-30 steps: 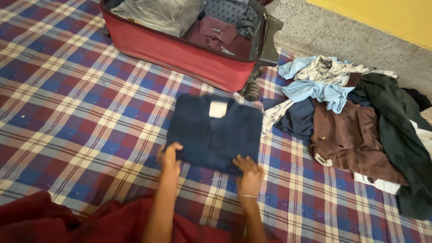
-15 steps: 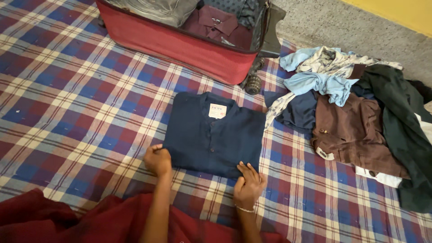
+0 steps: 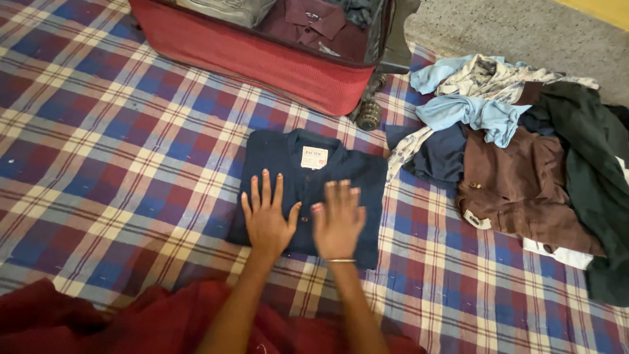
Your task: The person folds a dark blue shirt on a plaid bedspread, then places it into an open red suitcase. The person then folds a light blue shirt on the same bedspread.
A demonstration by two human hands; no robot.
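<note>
A folded dark navy shirt (image 3: 308, 180) with a pale collar label lies flat on the plaid sheet (image 3: 118, 164). My left hand (image 3: 265, 219) rests palm down on its lower left part, fingers spread. My right hand (image 3: 337, 219), with a thin bangle at the wrist, lies flat on the shirt beside it, slightly blurred. Neither hand grips anything.
An open red suitcase (image 3: 262, 56) holding folded clothes stands behind the shirt. A heap of loose clothes (image 3: 517, 157), blue, brown, dark green and white, lies to the right. Dark red cloth (image 3: 124, 321) covers my lap at the bottom edge. Grey floor lies beyond the sheet.
Both hands moved from the shirt's lower corners up onto its middle and now lie flat on it. The camera view has come closer to the shirt.
</note>
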